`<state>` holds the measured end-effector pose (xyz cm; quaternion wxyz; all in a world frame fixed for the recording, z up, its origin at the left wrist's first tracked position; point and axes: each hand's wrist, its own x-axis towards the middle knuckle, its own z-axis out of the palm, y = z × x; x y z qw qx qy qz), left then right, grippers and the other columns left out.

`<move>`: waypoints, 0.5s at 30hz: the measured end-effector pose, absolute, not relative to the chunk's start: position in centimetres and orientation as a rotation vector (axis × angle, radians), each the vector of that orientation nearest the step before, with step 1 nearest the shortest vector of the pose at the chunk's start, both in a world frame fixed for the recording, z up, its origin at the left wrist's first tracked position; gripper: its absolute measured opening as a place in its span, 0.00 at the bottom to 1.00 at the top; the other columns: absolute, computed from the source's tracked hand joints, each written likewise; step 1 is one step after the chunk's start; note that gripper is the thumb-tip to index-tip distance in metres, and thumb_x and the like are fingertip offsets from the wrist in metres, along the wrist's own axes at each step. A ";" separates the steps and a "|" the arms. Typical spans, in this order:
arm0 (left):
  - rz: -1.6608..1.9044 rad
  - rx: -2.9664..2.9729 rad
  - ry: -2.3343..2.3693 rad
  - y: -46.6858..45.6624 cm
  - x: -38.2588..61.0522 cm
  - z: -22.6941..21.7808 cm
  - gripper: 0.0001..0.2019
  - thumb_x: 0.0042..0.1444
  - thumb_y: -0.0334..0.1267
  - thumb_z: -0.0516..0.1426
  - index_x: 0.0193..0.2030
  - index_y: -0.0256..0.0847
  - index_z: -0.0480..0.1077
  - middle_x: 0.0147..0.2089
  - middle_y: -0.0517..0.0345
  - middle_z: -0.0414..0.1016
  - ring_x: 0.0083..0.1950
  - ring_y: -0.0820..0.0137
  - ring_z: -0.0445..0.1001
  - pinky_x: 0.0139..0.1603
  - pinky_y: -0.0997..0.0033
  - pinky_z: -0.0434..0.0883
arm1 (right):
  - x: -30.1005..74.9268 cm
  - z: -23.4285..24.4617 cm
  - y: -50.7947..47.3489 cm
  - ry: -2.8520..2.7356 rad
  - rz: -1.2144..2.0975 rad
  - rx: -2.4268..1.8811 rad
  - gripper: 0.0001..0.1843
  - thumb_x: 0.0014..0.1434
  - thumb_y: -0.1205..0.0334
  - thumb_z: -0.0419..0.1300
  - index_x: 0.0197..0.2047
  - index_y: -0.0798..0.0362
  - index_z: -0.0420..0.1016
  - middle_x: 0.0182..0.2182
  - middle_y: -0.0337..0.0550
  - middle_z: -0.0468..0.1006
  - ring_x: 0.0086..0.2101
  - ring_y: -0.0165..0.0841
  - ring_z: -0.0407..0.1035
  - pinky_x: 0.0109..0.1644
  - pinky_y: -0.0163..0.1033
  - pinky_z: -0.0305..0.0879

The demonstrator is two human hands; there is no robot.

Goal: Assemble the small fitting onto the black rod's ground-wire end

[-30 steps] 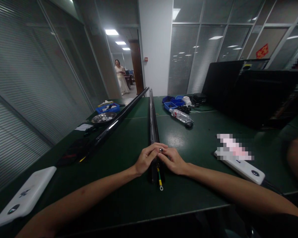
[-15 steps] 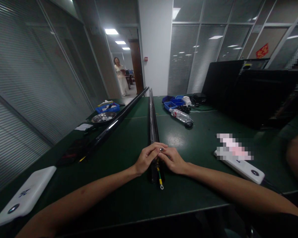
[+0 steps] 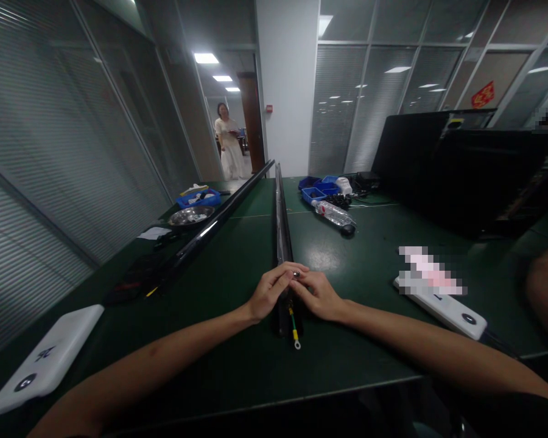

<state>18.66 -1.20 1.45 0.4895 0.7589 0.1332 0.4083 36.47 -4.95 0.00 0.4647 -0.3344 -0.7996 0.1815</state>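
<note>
My left hand (image 3: 271, 291) and my right hand (image 3: 317, 293) meet over the near end of a long black rail (image 3: 282, 234), fingertips together. Between them they pinch a small shiny metal piece (image 3: 296, 275); its exact kind is too small to tell. Out from under my fingers, toward me, runs a yellow-green wire (image 3: 293, 322) tipped with a ring terminal (image 3: 297, 345). The fingers hide that part of the rail and where the wire begins.
A second black rail (image 3: 210, 228) slants across the green table (image 3: 237, 371) on the left. Beyond it are a metal bowl (image 3: 176, 218) and a blue basket (image 3: 214, 199). At right lie a plastic bottle (image 3: 333, 213), blue bins (image 3: 313, 194) and a white device (image 3: 461, 311). A person (image 3: 229, 143) stands in the doorway.
Both my hands keep the same place and grip. In the doorway, the person has moved slightly to the right and closer.
</note>
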 end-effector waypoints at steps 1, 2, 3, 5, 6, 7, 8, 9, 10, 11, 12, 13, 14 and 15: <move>0.987 1.843 0.321 -1.2 18.6 1.4 0.18 0.73 0.45 0.50 0.49 0.35 0.76 0.58 0.44 0.75 0.60 0.58 0.73 0.64 0.59 0.67 | 36.5 0.0 -4.9 -1.967 0.449 -0.817 0.21 0.74 0.54 0.50 0.35 0.56 0.75 0.25 0.40 0.72 0.26 0.31 0.66 0.32 0.36 0.61; 0.984 1.843 0.317 -1.2 18.6 1.4 0.17 0.73 0.45 0.50 0.49 0.35 0.76 0.58 0.44 0.75 0.60 0.58 0.73 0.64 0.59 0.67 | 36.5 0.0 -4.9 -1.971 0.453 -0.811 0.21 0.74 0.54 0.49 0.35 0.56 0.75 0.25 0.40 0.72 0.26 0.31 0.66 0.32 0.36 0.62; 0.981 1.843 0.313 -1.2 18.6 1.4 0.17 0.73 0.44 0.50 0.50 0.35 0.76 0.58 0.44 0.75 0.60 0.58 0.73 0.64 0.60 0.67 | 36.6 0.0 -4.9 -1.976 0.457 -0.806 0.21 0.74 0.54 0.49 0.35 0.56 0.75 0.26 0.40 0.72 0.27 0.31 0.67 0.33 0.36 0.62; 0.981 1.846 0.311 -1.2 18.6 1.4 0.16 0.72 0.44 0.51 0.50 0.35 0.76 0.58 0.45 0.75 0.60 0.58 0.73 0.64 0.60 0.66 | 36.6 -0.1 -4.8 -1.982 0.462 -0.789 0.20 0.75 0.54 0.49 0.36 0.56 0.75 0.27 0.40 0.73 0.28 0.32 0.67 0.34 0.35 0.63; 0.986 1.846 0.311 -1.2 18.6 1.4 0.16 0.72 0.43 0.52 0.49 0.35 0.76 0.57 0.45 0.75 0.60 0.58 0.73 0.64 0.60 0.66 | 36.7 -0.2 -4.8 -1.982 0.466 -0.781 0.20 0.75 0.55 0.49 0.37 0.56 0.75 0.27 0.40 0.73 0.28 0.31 0.67 0.35 0.35 0.63; 0.993 1.848 0.309 -1.2 18.6 1.5 0.16 0.72 0.43 0.52 0.49 0.35 0.76 0.57 0.45 0.75 0.60 0.57 0.73 0.64 0.60 0.66 | 36.7 -0.4 -4.7 -1.981 0.468 -0.773 0.20 0.75 0.55 0.49 0.37 0.56 0.75 0.27 0.40 0.73 0.28 0.31 0.67 0.35 0.35 0.63; 1.000 1.849 0.307 -1.2 18.6 1.5 0.16 0.72 0.43 0.52 0.49 0.35 0.76 0.57 0.45 0.76 0.59 0.57 0.73 0.64 0.60 0.66 | 36.7 -0.5 -4.7 -1.979 0.466 -0.770 0.20 0.75 0.55 0.49 0.36 0.56 0.74 0.27 0.40 0.73 0.28 0.31 0.67 0.35 0.35 0.63; 1.004 1.850 0.305 -1.3 18.6 1.6 0.16 0.72 0.43 0.52 0.48 0.35 0.76 0.56 0.45 0.76 0.59 0.57 0.73 0.64 0.60 0.66 | 36.6 -0.6 -4.7 -1.978 0.457 -0.773 0.20 0.74 0.55 0.50 0.36 0.56 0.74 0.27 0.40 0.73 0.28 0.31 0.67 0.34 0.35 0.63; 1.008 1.852 0.302 -1.3 18.6 1.6 0.16 0.72 0.43 0.51 0.48 0.35 0.76 0.56 0.44 0.76 0.59 0.58 0.73 0.63 0.60 0.66 | 36.6 -0.7 -4.7 -1.978 0.441 -0.780 0.19 0.74 0.56 0.50 0.36 0.56 0.74 0.26 0.40 0.73 0.28 0.31 0.67 0.34 0.34 0.62; 1.009 1.853 0.298 -1.4 18.6 1.6 0.16 0.72 0.43 0.51 0.48 0.35 0.76 0.57 0.44 0.76 0.59 0.58 0.73 0.63 0.61 0.66 | 36.5 -0.7 -4.7 -1.979 0.420 -0.790 0.19 0.74 0.56 0.50 0.36 0.56 0.74 0.26 0.40 0.73 0.27 0.30 0.66 0.33 0.34 0.62; 1.005 1.855 0.294 -1.4 18.6 1.6 0.16 0.73 0.43 0.51 0.48 0.35 0.76 0.57 0.44 0.75 0.59 0.58 0.73 0.63 0.61 0.67 | 36.5 -0.7 -4.8 -1.979 0.395 -0.799 0.18 0.74 0.56 0.50 0.37 0.56 0.74 0.26 0.40 0.72 0.27 0.30 0.66 0.33 0.34 0.61; 1.001 1.856 0.292 -1.4 18.6 1.7 0.16 0.73 0.43 0.50 0.49 0.35 0.76 0.57 0.44 0.75 0.59 0.58 0.73 0.63 0.61 0.67 | 36.5 -0.7 -4.8 -1.979 0.372 -0.807 0.18 0.74 0.57 0.51 0.37 0.56 0.74 0.25 0.39 0.72 0.26 0.30 0.65 0.32 0.34 0.61; 0.996 1.856 0.291 -1.4 18.6 1.7 0.16 0.73 0.43 0.50 0.49 0.35 0.76 0.57 0.44 0.75 0.59 0.58 0.73 0.63 0.61 0.67 | 36.4 -0.7 -4.9 -1.976 0.353 -0.815 0.18 0.74 0.57 0.51 0.37 0.57 0.74 0.25 0.39 0.72 0.25 0.30 0.65 0.32 0.34 0.61; 0.990 1.855 0.290 -1.4 18.6 1.6 0.17 0.73 0.43 0.50 0.49 0.35 0.76 0.57 0.44 0.75 0.59 0.58 0.73 0.63 0.60 0.67 | 36.4 -0.6 -4.9 -1.973 0.343 -0.821 0.18 0.73 0.57 0.51 0.36 0.57 0.74 0.24 0.39 0.71 0.25 0.29 0.64 0.31 0.34 0.60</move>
